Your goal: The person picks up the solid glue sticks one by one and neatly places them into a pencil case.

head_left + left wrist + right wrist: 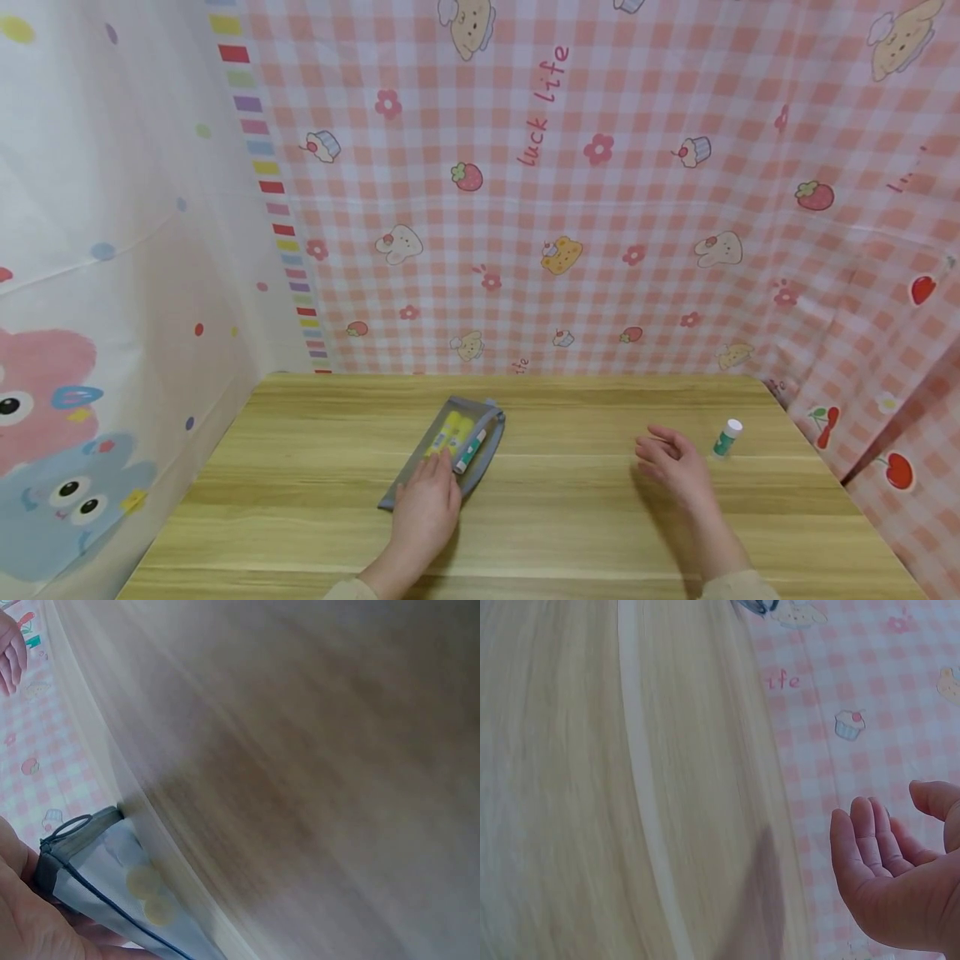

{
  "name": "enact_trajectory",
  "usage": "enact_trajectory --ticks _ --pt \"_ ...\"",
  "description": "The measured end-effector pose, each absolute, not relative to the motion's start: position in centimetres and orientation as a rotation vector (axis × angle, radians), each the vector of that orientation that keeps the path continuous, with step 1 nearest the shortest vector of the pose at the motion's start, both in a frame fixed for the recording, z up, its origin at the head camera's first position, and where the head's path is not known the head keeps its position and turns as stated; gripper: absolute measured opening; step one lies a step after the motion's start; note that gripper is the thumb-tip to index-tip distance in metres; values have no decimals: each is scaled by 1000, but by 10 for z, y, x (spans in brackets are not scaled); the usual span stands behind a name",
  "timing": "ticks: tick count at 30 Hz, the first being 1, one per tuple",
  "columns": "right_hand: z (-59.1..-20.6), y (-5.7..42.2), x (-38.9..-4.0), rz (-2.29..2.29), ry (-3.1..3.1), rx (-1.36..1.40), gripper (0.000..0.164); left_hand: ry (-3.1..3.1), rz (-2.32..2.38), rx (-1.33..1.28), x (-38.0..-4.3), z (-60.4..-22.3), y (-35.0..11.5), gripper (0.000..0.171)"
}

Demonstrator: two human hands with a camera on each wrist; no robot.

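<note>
A grey mesh zip pouch (409, 475) lies on the wooden table, left of its middle. Through the mesh show yellow tubes (456, 423) with labels and a green-and-white glue stick (470, 452). My left hand (427, 506) rests on the pouch's near part, fingers extended over the mesh. In the left wrist view the pouch (105, 900) shows round yellow ends inside, close by the hand. My right hand (681, 473) is held over the right side of the table, fingers loosely bent around nothing. Just right of it stands another glue stick (727, 438), green with a white cap.
The wooden table (562, 517) ends at the back against a pink checked cloth (525, 208) with cartoon prints. A white cloth (172, 275) with cartoon figures hangs at the left. More checked cloth (847, 333) hangs along the right side.
</note>
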State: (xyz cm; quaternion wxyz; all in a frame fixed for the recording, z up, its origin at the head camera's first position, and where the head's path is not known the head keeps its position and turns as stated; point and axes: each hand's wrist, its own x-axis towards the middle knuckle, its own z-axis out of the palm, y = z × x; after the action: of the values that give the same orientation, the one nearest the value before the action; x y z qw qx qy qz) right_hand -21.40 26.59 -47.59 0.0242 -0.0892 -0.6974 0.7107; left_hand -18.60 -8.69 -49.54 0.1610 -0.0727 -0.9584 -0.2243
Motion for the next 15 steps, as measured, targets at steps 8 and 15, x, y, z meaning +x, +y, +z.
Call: enact_trajectory --ticks 8,15 --pt "-477 290 -205 2251 -2026 -272 18 -2737 -636 -210 -186 -495 -87 39" --pt "-479 306 -202 2049 -1992 -222 25 -2727 -633 -213 -186 -495 -87 39"
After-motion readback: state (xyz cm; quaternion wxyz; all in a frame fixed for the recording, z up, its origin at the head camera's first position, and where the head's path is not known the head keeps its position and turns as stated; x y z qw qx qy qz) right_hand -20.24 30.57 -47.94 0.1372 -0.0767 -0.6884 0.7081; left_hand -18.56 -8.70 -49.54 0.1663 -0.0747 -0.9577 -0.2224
